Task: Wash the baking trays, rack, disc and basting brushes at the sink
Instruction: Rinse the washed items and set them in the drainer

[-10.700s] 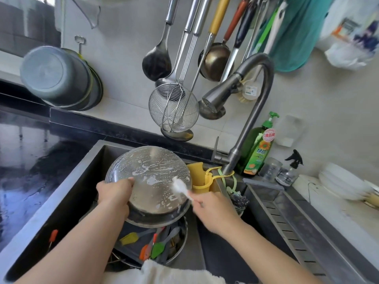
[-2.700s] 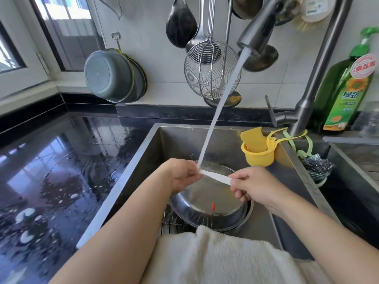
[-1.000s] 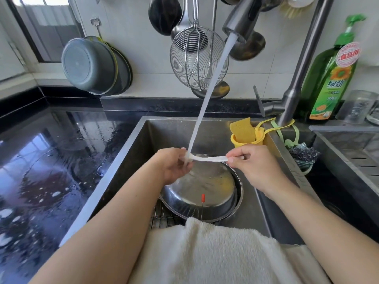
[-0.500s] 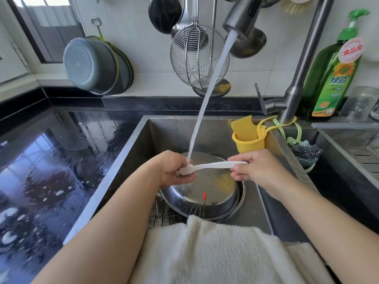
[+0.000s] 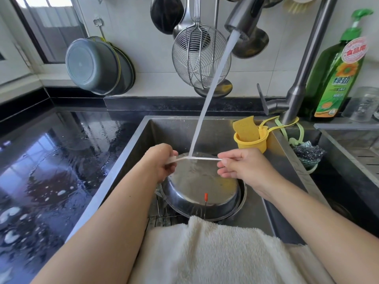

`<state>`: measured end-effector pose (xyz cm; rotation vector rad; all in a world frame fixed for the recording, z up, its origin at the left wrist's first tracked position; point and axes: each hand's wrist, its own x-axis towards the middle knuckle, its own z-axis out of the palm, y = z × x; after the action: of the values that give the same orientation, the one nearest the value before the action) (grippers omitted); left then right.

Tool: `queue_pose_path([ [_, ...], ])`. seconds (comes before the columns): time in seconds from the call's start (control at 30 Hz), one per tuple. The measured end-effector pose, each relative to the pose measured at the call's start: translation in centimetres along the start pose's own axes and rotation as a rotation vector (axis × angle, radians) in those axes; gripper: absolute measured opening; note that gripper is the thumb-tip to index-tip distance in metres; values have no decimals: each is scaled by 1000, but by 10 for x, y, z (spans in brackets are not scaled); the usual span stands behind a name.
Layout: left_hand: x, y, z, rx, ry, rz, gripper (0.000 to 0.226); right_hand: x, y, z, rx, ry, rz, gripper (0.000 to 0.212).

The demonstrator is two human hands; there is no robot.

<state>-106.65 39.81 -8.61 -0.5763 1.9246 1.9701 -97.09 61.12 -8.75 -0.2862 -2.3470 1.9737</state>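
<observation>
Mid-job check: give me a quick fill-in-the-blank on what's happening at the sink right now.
1. Both hands hold a white ____ under the water stream.
2. The left hand grips its head; the ____ hand pinches the handle end.
3. Below it, a round metal tray lies in the ____.
4. The sponge stands in a ____ holder.

Missing: brush; right; sink; yellow

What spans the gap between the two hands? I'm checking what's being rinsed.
In the head view, a white basting brush bridges left hand and right hand, each gripping an end; the tap's water stream hits it.
</observation>
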Motion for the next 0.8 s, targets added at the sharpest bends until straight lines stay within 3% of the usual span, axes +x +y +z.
queue_pose_path([
  [0.2,4,5,-11,-249,75,-31,28,2,-1,13,25,-67,-4,18],
  [0.37,-1,4,-9,-294,64,-29,39,2,-3,10,5,-47,-2,20],
  [0.6,-15,-1,12,-170,-179,-87,24,-1,-9,-25,165,219,110,22],
  [0.8,-21,-3,19,-80,-274,-150,23,-2,-10,-41,240,271,123,19],
])
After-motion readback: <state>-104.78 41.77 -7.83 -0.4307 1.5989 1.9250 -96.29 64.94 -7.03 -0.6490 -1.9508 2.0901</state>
